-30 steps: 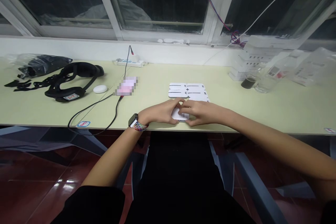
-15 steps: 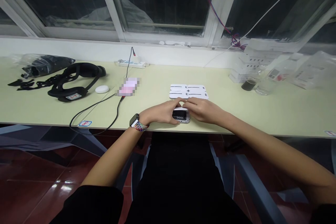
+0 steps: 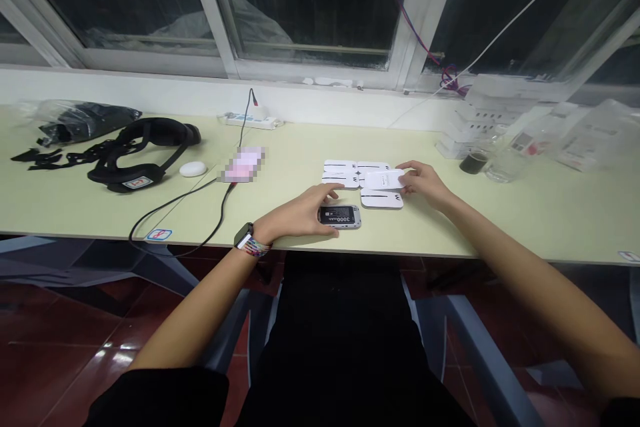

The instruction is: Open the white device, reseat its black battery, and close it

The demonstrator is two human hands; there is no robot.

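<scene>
My left hand [image 3: 305, 212] grips the left end of a small pocket device [image 3: 350, 217] lying near the table's front edge. Its back is off, baring a black battery [image 3: 336, 215] marked 3000mAh. My right hand [image 3: 423, 183] pinches a thin white back cover [image 3: 383, 179] by its right edge, up and to the right of the device. The cover hangs over several similar flat white devices with a black stripe, partly hiding them. One white device [image 3: 381, 199] lies just in front of the cover.
At left are a black headset [image 3: 145, 153], a white round case [image 3: 193, 169], a blurred-out phone [image 3: 245, 164] on a cable, and a power strip [image 3: 253, 121]. To the right stand a dark-liquid cup [image 3: 473, 161], a clear bottle [image 3: 505, 163] and white boxes [image 3: 480, 113].
The white cover has come away from the device, and my right hand has carried it up and to the right. My left hand and the device have shifted slightly left.
</scene>
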